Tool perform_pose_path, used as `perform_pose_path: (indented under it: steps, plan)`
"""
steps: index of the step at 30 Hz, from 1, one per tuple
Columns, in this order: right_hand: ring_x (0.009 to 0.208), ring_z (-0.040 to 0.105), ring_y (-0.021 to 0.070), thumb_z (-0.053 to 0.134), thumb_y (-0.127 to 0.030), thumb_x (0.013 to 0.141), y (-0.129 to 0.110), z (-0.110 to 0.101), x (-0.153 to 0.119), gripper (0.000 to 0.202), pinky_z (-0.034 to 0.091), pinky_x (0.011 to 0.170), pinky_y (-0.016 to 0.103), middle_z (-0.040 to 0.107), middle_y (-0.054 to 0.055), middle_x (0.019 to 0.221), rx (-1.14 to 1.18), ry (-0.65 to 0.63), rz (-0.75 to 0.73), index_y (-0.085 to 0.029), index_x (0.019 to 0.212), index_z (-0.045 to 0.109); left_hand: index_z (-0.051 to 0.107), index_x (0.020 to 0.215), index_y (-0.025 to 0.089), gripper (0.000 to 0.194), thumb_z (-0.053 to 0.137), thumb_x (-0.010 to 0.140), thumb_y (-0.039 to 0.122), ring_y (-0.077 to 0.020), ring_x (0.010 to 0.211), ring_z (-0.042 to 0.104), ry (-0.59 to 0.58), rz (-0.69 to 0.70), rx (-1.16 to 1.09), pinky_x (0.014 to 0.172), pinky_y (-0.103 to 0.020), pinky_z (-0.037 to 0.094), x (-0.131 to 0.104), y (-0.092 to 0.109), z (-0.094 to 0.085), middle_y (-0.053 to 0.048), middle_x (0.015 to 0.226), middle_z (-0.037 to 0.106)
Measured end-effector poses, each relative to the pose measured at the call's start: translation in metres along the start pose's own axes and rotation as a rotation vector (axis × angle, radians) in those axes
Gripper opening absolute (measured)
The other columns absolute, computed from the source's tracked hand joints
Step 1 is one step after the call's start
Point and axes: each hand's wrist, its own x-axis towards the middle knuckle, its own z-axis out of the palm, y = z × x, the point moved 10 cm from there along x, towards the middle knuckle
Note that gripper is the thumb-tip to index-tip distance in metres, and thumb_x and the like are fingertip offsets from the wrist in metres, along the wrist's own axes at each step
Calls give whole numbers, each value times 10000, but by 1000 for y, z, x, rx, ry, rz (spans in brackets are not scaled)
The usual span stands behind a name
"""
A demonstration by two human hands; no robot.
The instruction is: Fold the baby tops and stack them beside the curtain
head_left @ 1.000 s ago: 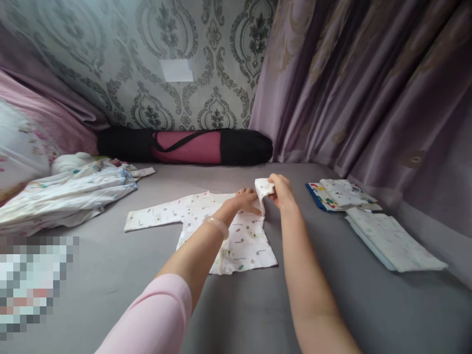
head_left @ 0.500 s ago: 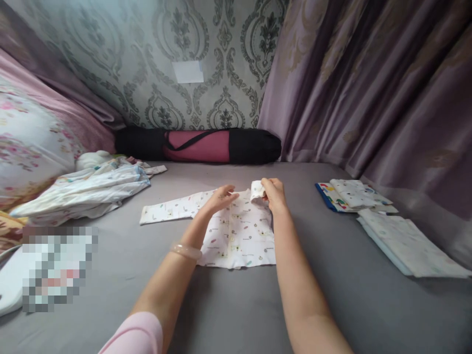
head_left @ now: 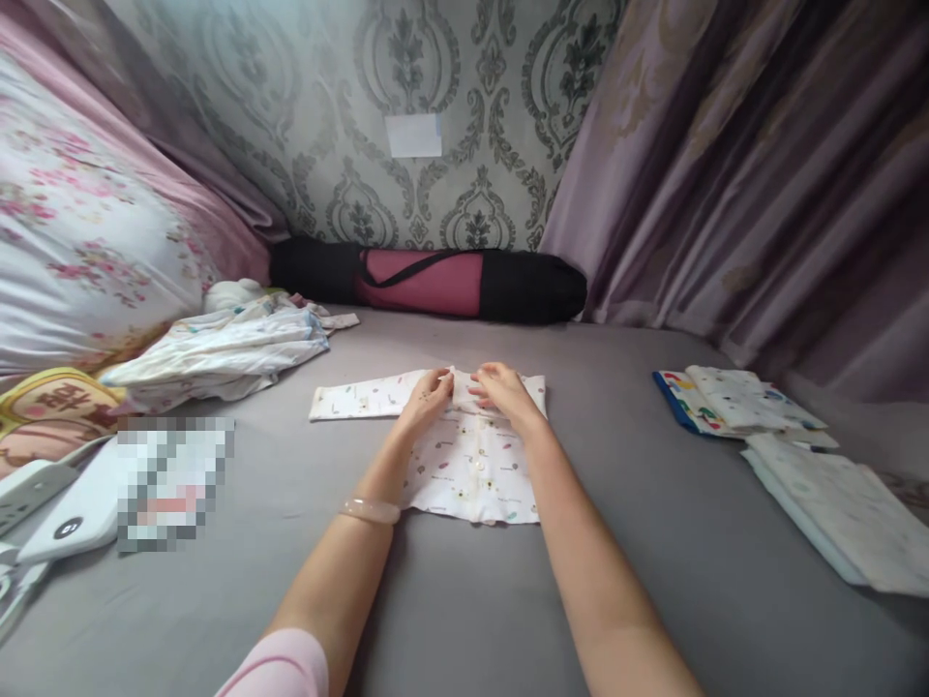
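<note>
A small white baby shirt [head_left: 475,479] with a scattered print lies flat on the grey sheet. One sleeve [head_left: 363,397] stretches out to the left, while the other is folded across the top of the body. My left hand [head_left: 428,402] has its fingers closed at the end of the folded sleeve, partly hiding it. Over that same sleeve rests my right hand [head_left: 506,395], its fingers loosely apart and holding nothing. Its fingertips are close to the fabric; contact is hard to make out.
Folded clothes [head_left: 747,399] and another folded pile [head_left: 846,508] lie at the right. To the left are crumpled clothes [head_left: 224,348], a white power bank [head_left: 79,513] and a power strip [head_left: 33,494]. A long black-and-maroon bag [head_left: 428,281] lies along the wall.
The right sleeve has been brought over to the left and now lies across the shirt. My right hand has let go of its cuff. The view has shifted slightly left.
</note>
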Motion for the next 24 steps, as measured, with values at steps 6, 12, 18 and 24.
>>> perform_pose_path:
  steps: [6,12,18,24]
  plan:
    - [782,700,111,433,-204,959,2,-39,3,172,516,584,170,707,120,1094,25,95,60,-162,1039,580,573,1236,138,535,605,811,463,-168,763,627,37,22,12,648,-250,464,-4,1,-1,-80,898,696]
    - [718,690,97,455,-125,926,11,-101,-2,138,523,598,172,724,119,1006,81,306,106,-136,941,593,622,1196,160,447,602,762,266,-107,624,521,18,152,39,605,-217,422,-7,16,5,6,747,587]
    - [658,667,86,451,-113,909,19,-141,-6,142,511,586,174,721,76,874,117,486,76,-133,916,591,690,1096,184,364,532,773,241,-106,649,509,82,182,116,634,-223,447,-6,20,-2,-16,872,580]
    - [929,666,152,443,-123,885,3,-125,0,225,511,817,264,716,83,975,-325,477,-43,-140,962,654,706,1036,165,341,501,768,218,-147,740,547,97,206,251,784,-287,470,-6,22,-4,-44,894,595]
